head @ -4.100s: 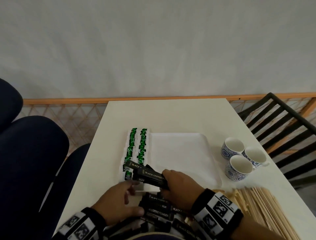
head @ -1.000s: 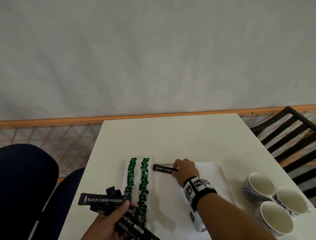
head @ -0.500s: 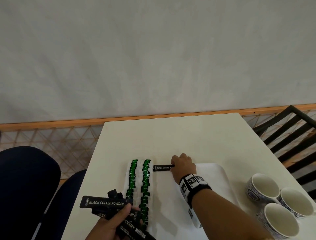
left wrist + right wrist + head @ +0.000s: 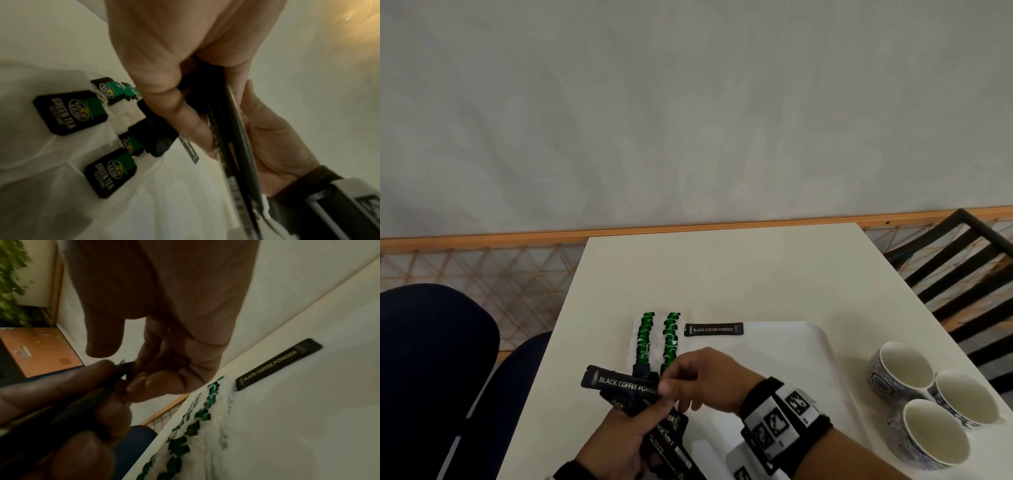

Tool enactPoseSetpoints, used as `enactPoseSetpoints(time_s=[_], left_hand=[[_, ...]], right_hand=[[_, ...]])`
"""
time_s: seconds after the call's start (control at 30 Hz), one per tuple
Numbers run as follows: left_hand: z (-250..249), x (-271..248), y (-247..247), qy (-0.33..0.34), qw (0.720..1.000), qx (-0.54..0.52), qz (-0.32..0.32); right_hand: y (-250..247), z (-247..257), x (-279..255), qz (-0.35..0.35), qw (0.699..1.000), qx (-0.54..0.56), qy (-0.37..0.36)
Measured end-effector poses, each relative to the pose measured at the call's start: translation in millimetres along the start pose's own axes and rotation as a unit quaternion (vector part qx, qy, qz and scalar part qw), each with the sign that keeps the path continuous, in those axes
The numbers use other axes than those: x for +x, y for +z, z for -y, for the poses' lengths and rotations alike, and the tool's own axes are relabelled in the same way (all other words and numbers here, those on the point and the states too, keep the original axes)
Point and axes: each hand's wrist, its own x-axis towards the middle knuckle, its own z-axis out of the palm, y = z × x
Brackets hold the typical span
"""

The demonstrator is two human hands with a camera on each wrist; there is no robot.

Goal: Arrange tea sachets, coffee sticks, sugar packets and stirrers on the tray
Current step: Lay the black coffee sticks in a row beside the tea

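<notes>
A white tray (image 4: 794,363) lies mid-table. Two rows of green tea sachets (image 4: 657,337) (image 4: 69,112) (image 4: 197,417) run along its left side. One black coffee stick (image 4: 714,329) (image 4: 277,364) lies flat at the tray's far end, just right of the sachets. Near the front edge my left hand (image 4: 650,411) (image 4: 205,129) grips a bundle of black coffee sticks (image 4: 619,382) (image 4: 236,146). My right hand (image 4: 671,387) (image 4: 131,369) is at the bundle, pinching the right end of its top stick. No stirrers or sugar packets are in view.
Three blue-patterned cups (image 4: 931,435) stand close together right of the tray. A black slatted chair (image 4: 962,267) is at the far right. Dark blue seats (image 4: 434,359) sit left of the table (image 4: 722,274); its far half is bare.
My right hand let go of the coffee stick at the tray's far end and drew back to the bundle in my left hand. The left hand stayed put.
</notes>
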Motion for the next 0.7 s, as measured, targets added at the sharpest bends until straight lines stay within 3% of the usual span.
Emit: enactPoseSetpoints(time_s=[0.27,0.4,0.53,0.7], left_hand=[[12,7,2,0.011,0.999,0.046,-0.004],[17,13,-2,-0.040,0.999,0.002,0.001],[15,13,-10,-0.066,0.997,0.004,-0.027],[13,6,-12,-0.057,0.998,-0.004,-0.027]], right_hand=[[0,-6,-6,-0.035,0.999,-0.027,0.001],[-14,-17,-3,-0.070,0.992,-0.106,0.026],[-49,-40,8,-0.200,0.945,-0.236,0.104],[-72,-61,22,-0.227,0.909,-0.306,0.170]])
